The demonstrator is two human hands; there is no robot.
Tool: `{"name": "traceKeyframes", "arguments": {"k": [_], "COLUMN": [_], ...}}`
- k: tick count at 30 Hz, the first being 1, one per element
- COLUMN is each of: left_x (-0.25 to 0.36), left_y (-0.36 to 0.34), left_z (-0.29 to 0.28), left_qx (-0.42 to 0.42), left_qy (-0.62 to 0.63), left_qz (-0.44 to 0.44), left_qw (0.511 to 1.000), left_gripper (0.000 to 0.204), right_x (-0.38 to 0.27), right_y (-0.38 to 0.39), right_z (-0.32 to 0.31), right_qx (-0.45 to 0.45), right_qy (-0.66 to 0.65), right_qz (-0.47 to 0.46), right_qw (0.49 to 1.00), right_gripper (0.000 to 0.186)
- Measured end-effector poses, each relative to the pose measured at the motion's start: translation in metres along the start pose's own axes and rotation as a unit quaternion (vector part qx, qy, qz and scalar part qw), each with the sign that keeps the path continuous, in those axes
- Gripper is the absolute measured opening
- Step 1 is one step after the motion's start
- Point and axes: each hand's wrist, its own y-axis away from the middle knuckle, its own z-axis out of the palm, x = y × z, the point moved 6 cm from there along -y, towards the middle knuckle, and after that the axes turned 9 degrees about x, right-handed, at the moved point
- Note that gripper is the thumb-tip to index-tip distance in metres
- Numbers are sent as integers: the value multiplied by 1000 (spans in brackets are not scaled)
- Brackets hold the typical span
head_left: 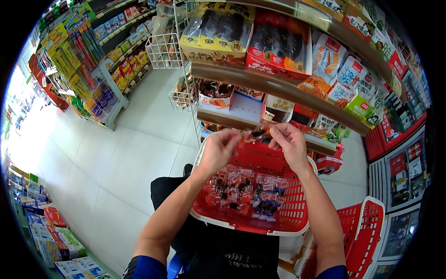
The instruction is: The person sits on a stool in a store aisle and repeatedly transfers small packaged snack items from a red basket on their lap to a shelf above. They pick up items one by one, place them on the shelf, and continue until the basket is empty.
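So both hands are up over the far edge of a red basket (297, 197), with one small packet (258, 134) between them. It's a clear wrapper with something dark brown in it, up in the air just in front of the shelf (260, 81).

The right hand (289, 142) has thumb and forefinger closed on the packet's right end, hardly any gap there. The left hand (218, 151) is curled in at the other end, thumb and fingertips close together, but it's blurry, so I can't tell if it's really gripping the wrapper.

Down in the basket there's a loose pile of clear and red packets (232, 186) on the left, and right beside it a bunch with blue bits (269, 195). The basket sits tight against the person's dark clothes (232, 251).

Up on the shelf, a yellow box (217, 35) stands next to a red box (278, 44), with bagged snacks (327, 58) further right. A white wire rack (165, 51) hangs at the shelf's left end. Near right there's another red basket (355, 232), and near left a bunch of cartons (55, 242), well apart from the hands.
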Motion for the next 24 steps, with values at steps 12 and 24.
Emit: {"name": "traceKeyframes", "arguments": {"k": [12,24], "left_x": [19,25], "left_y": [-78,-69], "left_z": [-48,-36], "left_qx": [232,133], "left_qy": [137,-380], "left_qz": [230,439], "left_qw": [935,804], "left_gripper": [23,42], "right_x": [11,21], "right_y": [-82,-120], "right_z": [57,78], "right_qx": [106,67], "right_qy": [-121,7], "right_qz": [-69,-185], "right_qw": [985,980], "right_gripper": [21,22]}}
